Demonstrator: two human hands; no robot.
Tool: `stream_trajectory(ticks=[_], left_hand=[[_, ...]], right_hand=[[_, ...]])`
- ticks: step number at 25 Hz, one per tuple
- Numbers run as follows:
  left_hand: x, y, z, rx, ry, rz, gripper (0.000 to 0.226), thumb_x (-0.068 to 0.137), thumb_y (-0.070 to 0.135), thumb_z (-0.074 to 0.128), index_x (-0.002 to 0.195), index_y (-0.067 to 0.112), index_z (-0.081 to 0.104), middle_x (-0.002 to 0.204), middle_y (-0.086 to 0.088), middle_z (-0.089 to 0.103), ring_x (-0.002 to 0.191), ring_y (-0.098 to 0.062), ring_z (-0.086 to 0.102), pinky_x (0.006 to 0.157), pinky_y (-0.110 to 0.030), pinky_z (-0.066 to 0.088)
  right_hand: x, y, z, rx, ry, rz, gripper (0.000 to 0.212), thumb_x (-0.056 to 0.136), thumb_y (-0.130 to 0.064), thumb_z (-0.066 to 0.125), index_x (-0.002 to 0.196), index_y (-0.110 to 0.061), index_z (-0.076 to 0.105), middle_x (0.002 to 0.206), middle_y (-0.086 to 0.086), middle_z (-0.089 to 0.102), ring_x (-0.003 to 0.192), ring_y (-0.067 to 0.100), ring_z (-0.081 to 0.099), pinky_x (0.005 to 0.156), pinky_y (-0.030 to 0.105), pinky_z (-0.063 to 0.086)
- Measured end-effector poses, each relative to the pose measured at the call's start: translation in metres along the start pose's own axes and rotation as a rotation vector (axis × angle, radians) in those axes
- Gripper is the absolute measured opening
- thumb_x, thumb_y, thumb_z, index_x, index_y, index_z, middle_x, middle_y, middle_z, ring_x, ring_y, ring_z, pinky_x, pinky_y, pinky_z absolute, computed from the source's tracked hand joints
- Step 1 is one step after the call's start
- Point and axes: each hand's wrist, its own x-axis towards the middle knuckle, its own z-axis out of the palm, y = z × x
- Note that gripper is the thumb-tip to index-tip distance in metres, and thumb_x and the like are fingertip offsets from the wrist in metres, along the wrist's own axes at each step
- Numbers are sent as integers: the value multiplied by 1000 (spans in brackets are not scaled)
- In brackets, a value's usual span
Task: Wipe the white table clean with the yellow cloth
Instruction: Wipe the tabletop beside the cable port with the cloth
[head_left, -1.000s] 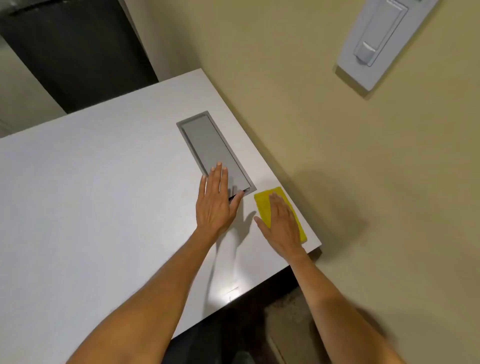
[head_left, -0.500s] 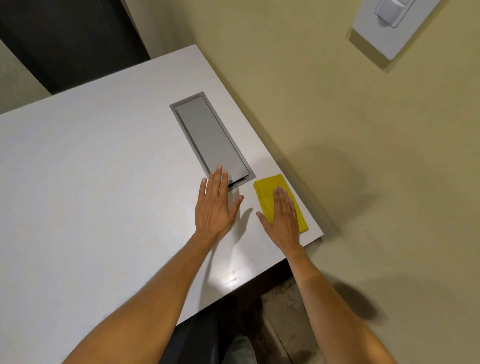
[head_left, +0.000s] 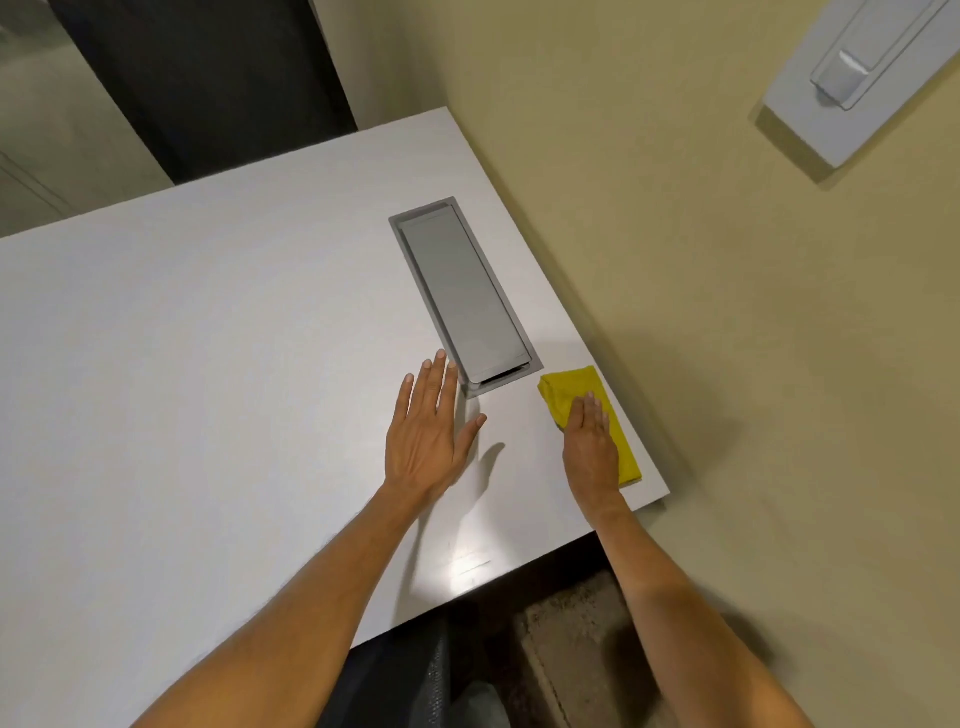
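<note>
The white table (head_left: 218, 364) fills the left and middle of the head view. A folded yellow cloth (head_left: 562, 391) lies flat near the table's right corner, close to the wall-side edge. My right hand (head_left: 592, 447) presses flat on the cloth with fingers together and covers its middle. My left hand (head_left: 431, 436) rests flat on the bare table with fingers spread. It sits just left of the near end of the grey cover and holds nothing.
A grey rectangular cable cover (head_left: 462, 296) is set flush into the table near its right edge. A beige wall (head_left: 727, 312) runs along that edge and carries a white box (head_left: 857, 73). The table's near edge (head_left: 519, 571) drops to dark floor.
My left hand has slid left off the grey cover onto the bare table, widening the gap between my hands. My right hand stays on the cloth near the corner. The camera shifted.
</note>
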Motion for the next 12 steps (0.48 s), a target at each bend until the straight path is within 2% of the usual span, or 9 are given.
stream_trajectory(ticks=[3, 5, 7, 9, 12], left_hand=[[-12, -14, -10, 12, 13, -30, 75, 107, 55, 31, 162, 6, 23, 171, -13, 16, 159, -27, 16, 130, -44, 9], [-22, -25, -17, 19, 12, -57, 75, 107, 56, 30, 162, 6, 22, 172, -12, 16, 159, -25, 14, 130, -43, 9], [-32, -39, -23, 35, 4, -73, 76, 106, 57, 30, 163, 7, 21, 172, -11, 15, 159, -25, 13, 130, -42, 7], [-46, -56, -28, 70, -5, -91, 76, 106, 57, 31, 163, 8, 21, 172, -11, 15, 159, -25, 14, 130, -41, 5], [-66, -84, -41, 93, 15, -147, 76, 106, 56, 34, 162, 7, 23, 171, -12, 17, 159, -26, 17, 130, -40, 5]], right_hand=[[-2, -1, -5, 82, -16, 19, 66, 66, 13, 81, 125, 17, 52, 124, 39, 56, 113, 47, 61, 87, 52, 57], [-5, -9, -5, 151, -11, 34, 64, 73, 12, 77, 131, 15, 47, 130, 38, 53, 118, 46, 58, 91, 52, 54], [-7, -19, -6, 203, 13, 30, 59, 86, 9, 63, 140, 10, 39, 143, 32, 44, 130, 43, 48, 103, 50, 45], [-10, -35, -8, 274, -45, 25, 56, 95, 1, 44, 148, 0, 27, 153, 21, 31, 140, 37, 33, 112, 48, 33], [-18, -78, -13, 318, -68, 9, 55, 98, -5, 37, 151, -8, 21, 155, 15, 29, 139, 33, 34, 111, 47, 37]])
